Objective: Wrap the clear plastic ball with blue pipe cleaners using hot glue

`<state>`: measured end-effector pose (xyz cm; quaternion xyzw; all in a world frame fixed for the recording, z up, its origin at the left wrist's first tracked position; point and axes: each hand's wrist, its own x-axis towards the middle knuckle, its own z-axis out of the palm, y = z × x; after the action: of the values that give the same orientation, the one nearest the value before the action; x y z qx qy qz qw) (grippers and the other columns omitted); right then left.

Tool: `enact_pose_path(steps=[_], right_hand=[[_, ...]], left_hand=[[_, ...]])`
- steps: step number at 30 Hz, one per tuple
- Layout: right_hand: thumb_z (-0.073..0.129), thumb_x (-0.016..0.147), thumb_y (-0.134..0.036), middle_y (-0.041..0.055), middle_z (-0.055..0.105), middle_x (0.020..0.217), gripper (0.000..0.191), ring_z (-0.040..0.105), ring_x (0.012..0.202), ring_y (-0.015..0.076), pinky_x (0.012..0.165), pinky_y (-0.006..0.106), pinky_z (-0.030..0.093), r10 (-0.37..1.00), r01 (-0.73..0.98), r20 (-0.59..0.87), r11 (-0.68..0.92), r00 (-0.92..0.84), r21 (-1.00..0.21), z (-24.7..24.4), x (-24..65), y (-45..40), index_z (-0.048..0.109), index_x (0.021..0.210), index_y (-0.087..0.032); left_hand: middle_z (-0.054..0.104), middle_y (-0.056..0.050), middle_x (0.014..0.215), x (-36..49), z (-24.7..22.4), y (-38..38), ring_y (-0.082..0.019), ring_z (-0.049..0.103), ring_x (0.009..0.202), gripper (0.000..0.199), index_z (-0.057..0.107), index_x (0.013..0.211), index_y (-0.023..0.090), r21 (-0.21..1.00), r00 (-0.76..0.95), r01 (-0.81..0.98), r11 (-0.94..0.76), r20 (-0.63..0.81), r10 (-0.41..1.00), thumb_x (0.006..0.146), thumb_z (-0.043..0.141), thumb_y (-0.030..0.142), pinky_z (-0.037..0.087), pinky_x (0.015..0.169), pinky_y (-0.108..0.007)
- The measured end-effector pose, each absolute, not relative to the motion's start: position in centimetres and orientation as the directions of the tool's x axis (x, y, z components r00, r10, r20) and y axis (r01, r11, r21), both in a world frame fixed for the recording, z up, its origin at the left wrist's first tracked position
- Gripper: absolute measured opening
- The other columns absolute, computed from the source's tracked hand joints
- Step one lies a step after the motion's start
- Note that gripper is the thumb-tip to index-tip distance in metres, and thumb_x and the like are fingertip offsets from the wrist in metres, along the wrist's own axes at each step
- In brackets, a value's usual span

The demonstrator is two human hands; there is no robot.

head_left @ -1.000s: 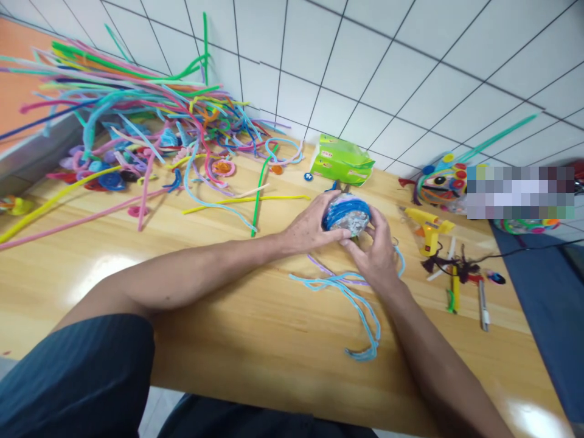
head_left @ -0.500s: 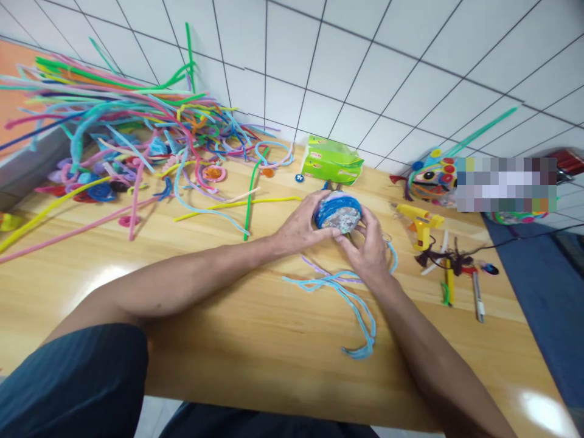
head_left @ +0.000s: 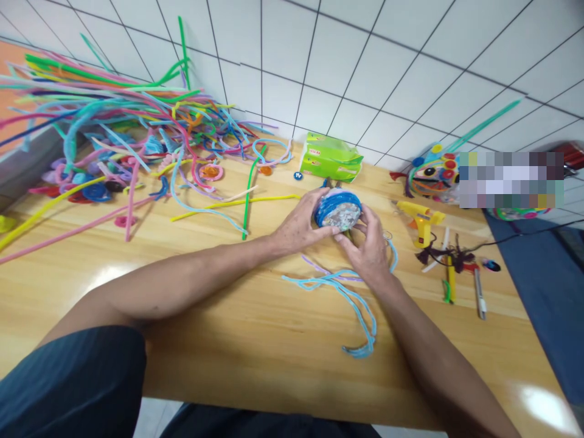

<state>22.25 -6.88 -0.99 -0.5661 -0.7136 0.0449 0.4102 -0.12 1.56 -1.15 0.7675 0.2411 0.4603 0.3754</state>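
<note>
Between my hands is a round object wrapped in blue pipe cleaners (head_left: 332,205), with a mottled grey-white face turned toward me. My left hand (head_left: 305,220) is closed around its left side, thumb along the lower edge. At its lower right, my right hand (head_left: 367,244) grips it with fingers and thumb. The underside and back of the object are hidden. Light blue pipe cleaners (head_left: 360,298) lie loose on the table just below my hands, beside a purple one (head_left: 312,265) partly covered by my right wrist.
A large pile of coloured pipe cleaners (head_left: 137,109) spreads over the left back. Behind my hands lies a green tissue pack (head_left: 329,159), with a blue button (head_left: 298,176) near it. At right are a yellow glue gun (head_left: 422,222), a utility knife (head_left: 480,295) and a decorated craft piece (head_left: 433,175).
The camera view has shifted very slightly. Both hands keep hold of the blue-wrapped object, which looks tilted a little; nothing else has visibly moved.
</note>
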Motion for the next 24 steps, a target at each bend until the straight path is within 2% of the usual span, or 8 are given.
enact_pose_path(steps=[6,17,21,24], right_hand=[[0.08,0.096,-0.054,0.0231,0.059,0.159,0.089,0.064,0.146,0.0377,0.111,0.062,0.064,0.857,0.76,0.515,0.338,-0.005,-0.555,-1.1,22.1,-6.9,0.038,0.168,-0.023],[0.078,0.096,-0.062,0.0247,0.056,0.166,0.095,0.068,0.144,0.0348,0.117,0.059,0.061,0.916,0.669,0.399,0.274,0.037,-0.691,-1.5,21.9,-6.9,0.034,0.17,-0.022],[0.08,0.093,-0.06,0.0247,0.059,0.163,0.097,0.073,0.137,0.0354,0.114,0.059,0.063,0.914,0.691,0.404,0.263,0.046,-0.674,-1.5,21.9,-6.9,0.036,0.17,-0.022],[0.082,0.091,-0.057,0.0241,0.062,0.161,0.096,0.078,0.127,0.0353,0.11,0.059,0.065,0.914,0.703,0.402,0.25,0.056,-0.666,-1.5,21.9,-6.8,0.037,0.169,-0.023]], left_hand=[[0.055,-0.023,0.162,-0.2,-1.1,1.6,-0.038,0.054,0.153,0.091,0.043,0.163,0.02,0.789,0.464,0.035,-0.614,0.531,0.709,0.094,0.082,0.064,0.045,0.131,-0.057],[0.055,-0.024,0.163,-0.4,-0.6,1.3,-0.039,0.055,0.154,0.096,0.045,0.163,0.018,0.815,0.462,0.025,-0.579,0.504,0.729,0.09,0.085,0.067,0.043,0.133,-0.058],[0.049,-0.023,0.169,-0.8,0.2,0.9,-0.038,0.052,0.158,0.09,0.041,0.165,0.02,0.892,0.454,-0.025,-0.451,0.412,0.79,0.099,0.072,0.072,0.042,0.133,-0.058],[0.051,-0.022,0.169,-0.9,0.3,0.9,-0.037,0.052,0.158,0.082,0.044,0.164,0.019,0.916,0.465,-0.039,-0.399,0.37,0.804,0.105,0.062,0.073,0.041,0.134,-0.059]])
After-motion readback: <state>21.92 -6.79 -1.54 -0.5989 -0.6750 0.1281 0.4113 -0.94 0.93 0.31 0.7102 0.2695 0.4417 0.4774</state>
